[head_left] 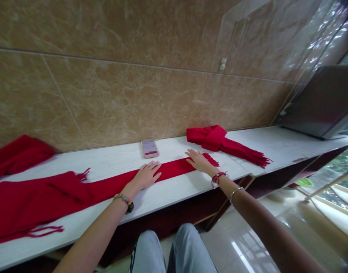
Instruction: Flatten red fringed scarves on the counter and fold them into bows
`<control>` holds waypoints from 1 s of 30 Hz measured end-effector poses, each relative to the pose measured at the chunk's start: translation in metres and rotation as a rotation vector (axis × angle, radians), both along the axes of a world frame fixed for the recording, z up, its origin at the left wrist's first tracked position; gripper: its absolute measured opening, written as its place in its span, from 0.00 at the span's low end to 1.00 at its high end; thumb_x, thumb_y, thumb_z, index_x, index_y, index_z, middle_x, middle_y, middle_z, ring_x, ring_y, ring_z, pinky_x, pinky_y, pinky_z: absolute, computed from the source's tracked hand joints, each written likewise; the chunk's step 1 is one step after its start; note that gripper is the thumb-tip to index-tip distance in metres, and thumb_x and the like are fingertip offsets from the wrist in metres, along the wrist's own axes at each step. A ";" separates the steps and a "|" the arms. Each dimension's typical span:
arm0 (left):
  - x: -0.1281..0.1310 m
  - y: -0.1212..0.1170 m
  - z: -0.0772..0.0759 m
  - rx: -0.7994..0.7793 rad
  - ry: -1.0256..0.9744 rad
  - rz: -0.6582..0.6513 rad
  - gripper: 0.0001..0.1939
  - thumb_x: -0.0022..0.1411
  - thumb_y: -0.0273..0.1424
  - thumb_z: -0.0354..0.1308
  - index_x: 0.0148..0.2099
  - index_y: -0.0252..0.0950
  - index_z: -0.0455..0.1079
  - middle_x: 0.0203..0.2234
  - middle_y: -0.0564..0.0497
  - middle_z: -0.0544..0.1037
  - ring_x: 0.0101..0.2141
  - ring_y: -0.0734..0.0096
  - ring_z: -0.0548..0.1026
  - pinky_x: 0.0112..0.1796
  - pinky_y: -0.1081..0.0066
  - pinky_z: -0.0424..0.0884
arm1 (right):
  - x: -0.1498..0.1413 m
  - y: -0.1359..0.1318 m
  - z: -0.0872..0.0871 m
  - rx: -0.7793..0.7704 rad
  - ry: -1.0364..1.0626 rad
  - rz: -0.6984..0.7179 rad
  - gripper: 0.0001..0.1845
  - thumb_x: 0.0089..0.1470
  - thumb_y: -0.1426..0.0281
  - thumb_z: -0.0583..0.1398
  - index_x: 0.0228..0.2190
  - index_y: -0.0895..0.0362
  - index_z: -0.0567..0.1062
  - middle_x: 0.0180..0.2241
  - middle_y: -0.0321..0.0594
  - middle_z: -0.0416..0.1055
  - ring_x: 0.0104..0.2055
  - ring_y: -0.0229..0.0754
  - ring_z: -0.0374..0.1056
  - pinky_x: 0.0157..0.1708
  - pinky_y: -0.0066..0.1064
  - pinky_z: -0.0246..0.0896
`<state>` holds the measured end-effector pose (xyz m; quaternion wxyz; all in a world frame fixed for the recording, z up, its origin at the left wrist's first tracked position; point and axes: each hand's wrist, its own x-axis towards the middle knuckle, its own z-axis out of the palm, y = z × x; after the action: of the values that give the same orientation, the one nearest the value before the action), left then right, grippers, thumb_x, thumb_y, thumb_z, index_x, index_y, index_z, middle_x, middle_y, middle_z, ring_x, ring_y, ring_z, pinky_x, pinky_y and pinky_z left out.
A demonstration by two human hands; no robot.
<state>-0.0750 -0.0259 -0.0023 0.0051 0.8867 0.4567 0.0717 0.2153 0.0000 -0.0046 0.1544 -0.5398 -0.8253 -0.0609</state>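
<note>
A long red scarf (174,169) lies lengthwise along the white shelf top, folded into a narrow strip with its fringe toward the right. My left hand (145,175) rests flat on the strip's middle, fingers stretched out. Near the fringed end, my right hand (199,160) is spread over the scarf, also palm down. To the left the red cloth widens into a loose, unfolded part (34,197) with fringe strands at its edges. Behind my right hand sits another red scarf (213,139), folded and wrapped round itself, its fringed tail pointing right.
A phone (150,148) lies by the wall behind the strip. More red cloth (20,153) is bunched at the far left. A dark grey box-like appliance (319,102) stands at the shelf's right end. Open compartments run below the white top (188,189).
</note>
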 end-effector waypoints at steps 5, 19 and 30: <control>0.000 -0.008 0.009 0.060 -0.038 -0.214 0.21 0.64 0.38 0.38 0.56 0.40 0.60 0.56 0.50 0.61 0.57 0.68 0.54 0.57 0.63 0.45 | -0.031 -0.028 0.004 -0.062 0.168 0.385 0.19 0.56 0.69 0.51 0.49 0.55 0.67 0.52 0.45 0.62 0.55 0.42 0.56 0.53 0.39 0.53; 0.003 -0.020 0.028 -0.026 -0.044 -0.284 0.18 0.62 0.37 0.44 0.51 0.39 0.66 0.50 0.49 0.68 0.49 0.68 0.66 0.49 0.69 0.60 | -0.027 -0.036 -0.007 0.024 0.316 0.467 0.13 0.53 0.67 0.55 0.39 0.57 0.74 0.43 0.45 0.70 0.46 0.40 0.64 0.47 0.33 0.60; 0.000 -0.014 0.020 0.134 -0.095 -0.348 0.13 0.62 0.27 0.45 0.42 0.35 0.70 0.35 0.48 0.74 0.34 0.72 0.71 0.36 0.73 0.67 | -0.028 -0.038 -0.008 0.231 0.161 0.536 0.12 0.56 0.70 0.52 0.35 0.59 0.74 0.35 0.44 0.73 0.38 0.40 0.67 0.38 0.31 0.65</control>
<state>-0.0752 -0.0401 0.0173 -0.0199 0.9463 0.2900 0.1418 0.1869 -0.0376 -0.0129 0.2900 -0.2847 -0.9111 -0.0685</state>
